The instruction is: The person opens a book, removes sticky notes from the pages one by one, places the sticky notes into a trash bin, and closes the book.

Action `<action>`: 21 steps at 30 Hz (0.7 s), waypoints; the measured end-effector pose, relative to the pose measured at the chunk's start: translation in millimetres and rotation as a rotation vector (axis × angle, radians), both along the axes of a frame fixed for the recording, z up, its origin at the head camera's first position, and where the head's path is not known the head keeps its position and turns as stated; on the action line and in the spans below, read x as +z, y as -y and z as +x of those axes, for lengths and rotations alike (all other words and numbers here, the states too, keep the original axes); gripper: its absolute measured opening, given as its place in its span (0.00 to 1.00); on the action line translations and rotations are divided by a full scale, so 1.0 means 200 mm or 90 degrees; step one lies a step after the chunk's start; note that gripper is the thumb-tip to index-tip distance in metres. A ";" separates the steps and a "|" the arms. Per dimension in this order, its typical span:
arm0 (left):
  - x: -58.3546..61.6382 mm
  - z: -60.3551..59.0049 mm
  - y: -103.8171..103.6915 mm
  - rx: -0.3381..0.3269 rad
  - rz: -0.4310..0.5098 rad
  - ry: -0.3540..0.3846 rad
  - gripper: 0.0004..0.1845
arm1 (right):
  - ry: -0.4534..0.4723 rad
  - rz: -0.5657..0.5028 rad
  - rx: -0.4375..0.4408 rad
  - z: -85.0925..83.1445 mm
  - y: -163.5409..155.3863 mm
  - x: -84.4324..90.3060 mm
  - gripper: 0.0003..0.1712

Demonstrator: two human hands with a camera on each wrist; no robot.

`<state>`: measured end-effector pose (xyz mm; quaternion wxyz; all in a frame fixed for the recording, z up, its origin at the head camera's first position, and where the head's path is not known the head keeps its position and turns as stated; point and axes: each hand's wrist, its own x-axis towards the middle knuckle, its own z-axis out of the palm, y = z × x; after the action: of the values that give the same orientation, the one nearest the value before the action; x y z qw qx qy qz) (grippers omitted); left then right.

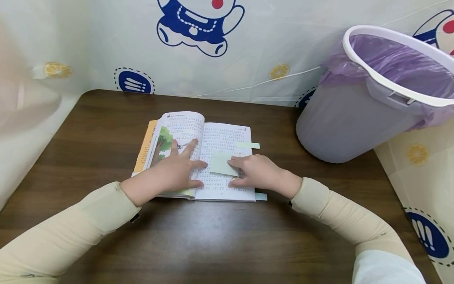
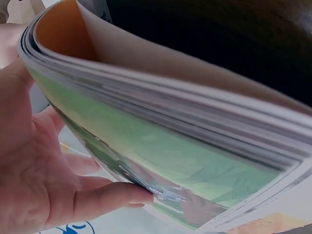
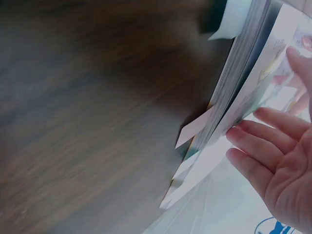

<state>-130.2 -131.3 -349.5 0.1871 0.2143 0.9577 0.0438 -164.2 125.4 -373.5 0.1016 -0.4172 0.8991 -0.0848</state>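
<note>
An open book (image 1: 221,136) with printed text lies on the wooden table. My left hand (image 1: 173,169) rests spread across its left page, over a tree picture (image 1: 164,139); in the left wrist view the thumb (image 2: 114,199) lies along an illustrated page. On the right page is a pale green sticky note (image 1: 220,162). My right hand (image 1: 260,171) touches the note's right side with extended fingers, its thumb on the page below. In the right wrist view the fingers (image 3: 261,146) lie loosely extended against the page. A green tab (image 1: 255,146) and a blue tab (image 1: 261,196) stick out of the book's right edge.
A grey trash bin (image 1: 340,118) with a purple liner (image 1: 390,51) and white rim stands at the table's back right. Behind the dark wooden table (image 1: 220,236) hangs a white sheet (image 1: 262,35) printed with cartoon figures and orange slices.
</note>
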 end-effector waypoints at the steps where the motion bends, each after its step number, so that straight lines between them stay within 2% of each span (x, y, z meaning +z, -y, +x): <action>1: 0.00 0.00 0.00 -0.001 -0.002 0.000 0.32 | 0.000 -0.009 0.000 0.00 0.01 0.00 0.34; 6: 0.00 0.00 0.00 -0.001 -0.010 0.004 0.32 | 0.003 -0.069 -0.020 0.02 0.03 0.01 0.16; 11: 0.01 0.00 0.00 0.009 -0.014 0.016 0.31 | -0.049 -0.104 -0.021 0.03 0.02 0.00 0.06; 14: 0.02 0.00 -0.01 0.013 -0.014 0.020 0.31 | -0.065 -0.103 -0.032 0.04 0.01 0.00 0.03; 21: 0.02 0.00 -0.01 0.011 -0.013 0.019 0.31 | -0.067 -0.106 -0.047 0.04 0.00 0.00 0.05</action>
<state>-130.1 -129.3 -346.4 0.2035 0.2034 0.9569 0.0385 -156.2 126.3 -372.5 0.0162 -0.3949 0.9077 -0.1408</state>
